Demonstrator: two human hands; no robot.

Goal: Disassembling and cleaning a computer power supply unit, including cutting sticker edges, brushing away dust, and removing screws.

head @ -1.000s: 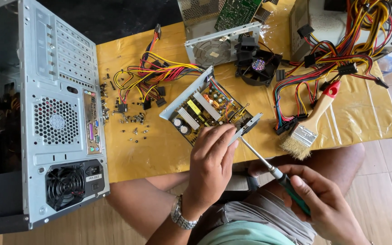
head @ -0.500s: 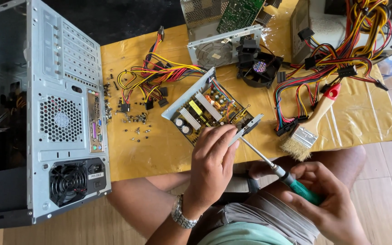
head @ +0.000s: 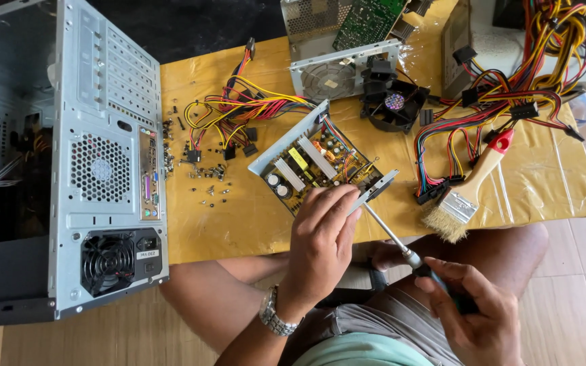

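On the yellow-covered table (head: 239, 224), the opened power supply unit (head: 320, 166) is steadied by the left hand (head: 320, 244); the screwdriver (head: 391, 237), clamped in the right hand (head: 473, 308), should be kept square to the screw.

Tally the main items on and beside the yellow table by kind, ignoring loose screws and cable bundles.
Screwdriver: 1
Paintbrush: 1
Opened power supply: 1
Loose black fan: 1
Computer case: 1
Green circuit board: 1
Total: 6

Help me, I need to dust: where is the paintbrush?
In the head view, the paintbrush lies on the table's right side, beside the cable bundle.
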